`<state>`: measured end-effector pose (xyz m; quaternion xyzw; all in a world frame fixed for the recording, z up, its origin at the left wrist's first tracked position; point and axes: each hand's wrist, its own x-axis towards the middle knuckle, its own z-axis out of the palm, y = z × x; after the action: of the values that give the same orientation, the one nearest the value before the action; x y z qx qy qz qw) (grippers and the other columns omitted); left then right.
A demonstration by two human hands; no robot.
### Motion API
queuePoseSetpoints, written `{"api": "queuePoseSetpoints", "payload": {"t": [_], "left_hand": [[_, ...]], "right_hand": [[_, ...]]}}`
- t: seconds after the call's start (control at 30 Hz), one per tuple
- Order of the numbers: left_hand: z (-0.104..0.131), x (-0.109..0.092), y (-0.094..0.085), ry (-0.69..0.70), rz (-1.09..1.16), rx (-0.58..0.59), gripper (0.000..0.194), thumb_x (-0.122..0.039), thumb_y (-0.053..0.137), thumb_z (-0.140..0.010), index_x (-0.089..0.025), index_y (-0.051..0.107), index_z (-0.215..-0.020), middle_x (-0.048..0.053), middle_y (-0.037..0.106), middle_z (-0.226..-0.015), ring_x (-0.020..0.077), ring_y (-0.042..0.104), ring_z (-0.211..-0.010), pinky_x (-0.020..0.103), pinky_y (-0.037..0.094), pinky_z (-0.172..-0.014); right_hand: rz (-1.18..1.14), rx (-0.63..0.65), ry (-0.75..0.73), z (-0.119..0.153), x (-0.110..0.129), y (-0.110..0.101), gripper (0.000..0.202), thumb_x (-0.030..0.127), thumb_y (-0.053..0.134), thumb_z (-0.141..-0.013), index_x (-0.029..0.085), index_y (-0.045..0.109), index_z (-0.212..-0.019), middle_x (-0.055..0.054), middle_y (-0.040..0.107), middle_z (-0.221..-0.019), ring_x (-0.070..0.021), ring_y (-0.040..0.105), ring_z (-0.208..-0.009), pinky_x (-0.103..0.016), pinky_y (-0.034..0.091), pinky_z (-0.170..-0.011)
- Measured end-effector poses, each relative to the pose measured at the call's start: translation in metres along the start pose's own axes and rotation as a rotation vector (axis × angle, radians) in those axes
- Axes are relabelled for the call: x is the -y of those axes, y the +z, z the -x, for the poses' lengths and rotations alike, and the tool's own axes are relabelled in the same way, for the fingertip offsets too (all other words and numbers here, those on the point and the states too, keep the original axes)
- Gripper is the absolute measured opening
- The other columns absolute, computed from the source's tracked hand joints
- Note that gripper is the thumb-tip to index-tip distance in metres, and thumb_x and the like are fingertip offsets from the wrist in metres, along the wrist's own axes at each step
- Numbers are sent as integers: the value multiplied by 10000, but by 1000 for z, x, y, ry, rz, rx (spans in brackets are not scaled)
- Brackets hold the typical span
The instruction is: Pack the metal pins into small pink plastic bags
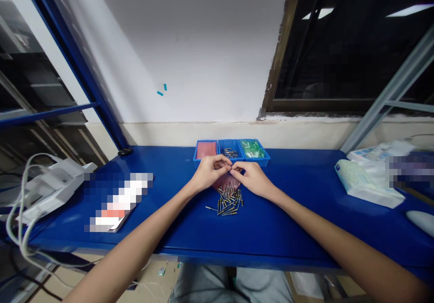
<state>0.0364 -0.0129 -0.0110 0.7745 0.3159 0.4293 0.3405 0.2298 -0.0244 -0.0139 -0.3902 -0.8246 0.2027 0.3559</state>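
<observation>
My left hand (210, 172) and my right hand (252, 176) meet over the middle of the table, fingertips pinched close together. Between and below them shows a pinkish see-through plastic bag (222, 181), whose upper edge is at my fingers and partly hidden by them. A loose pile of blind rivets (228, 201) with thin metal stems lies just in front of the bag, overlapping its lower part. Behind my hands stand three joined blue bins: the left bin holds pink bags (206, 149), the middle bin more metal rivets (229, 152), the right bin green packets (252, 148).
The blue table (298, 208) runs up to a white wall. On the left lie a power strip (57, 190) with white cables and a blurred-out flat item (118, 203). A tissue pack (368, 183) and a white mouse-like object (420, 221) are on the right.
</observation>
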Motion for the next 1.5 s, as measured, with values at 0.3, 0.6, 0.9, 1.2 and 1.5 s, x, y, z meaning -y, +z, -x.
{"api": "queuePoseSetpoints", "payload": {"t": [0.3, 0.6, 0.9, 1.2, 1.5], "left_hand": [[6, -1, 0, 313, -571, 8, 114, -210, 550, -955, -165, 639, -1011, 69, 623, -982, 182, 610, -886, 335, 510, -803], [9, -2, 2, 266, -626, 17, 63, -206, 554, -941, -167, 587, -977, 50, 645, -924, 177, 606, -836, 311, 488, -748], [7, -8, 1, 299, -494, -34, 38, -180, 557, -934, -174, 577, -902, 13, 610, -836, 139, 559, -741, 275, 450, -695], [3, -8, 3, 206, -314, -89, 157, -316, 646, -919, -167, 620, -879, 11, 607, -820, 129, 547, -708, 257, 448, -659], [-3, 0, -13, 118, -312, -336, 161, -290, 596, -911, -178, 516, -993, -10, 580, -773, 101, 528, -622, 236, 435, -603]], "right_hand": [[158, -88, -72, -1, -3, -3, 163, 158, 569, -911, 171, 650, -770, -4, 687, -737, -130, 598, -652, -249, 405, -641], [32, 9, -33, 1, 3, -7, 181, 276, 592, -924, 186, 645, -777, -8, 688, -703, -145, 628, -644, -259, 443, -624], [-190, -61, 61, -2, -9, 1, 91, 210, 599, -871, 190, 652, -942, -21, 717, -784, -161, 669, -706, -271, 500, -661], [-297, 41, 27, -3, -4, -5, 101, 270, 622, -863, 178, 653, -835, -25, 705, -815, -172, 649, -761, -312, 511, -739], [595, -51, -187, -40, -22, -36, 172, 184, 507, -935, 179, 679, -947, -109, 690, -940, -265, 589, -955, -400, 466, -827]]}}
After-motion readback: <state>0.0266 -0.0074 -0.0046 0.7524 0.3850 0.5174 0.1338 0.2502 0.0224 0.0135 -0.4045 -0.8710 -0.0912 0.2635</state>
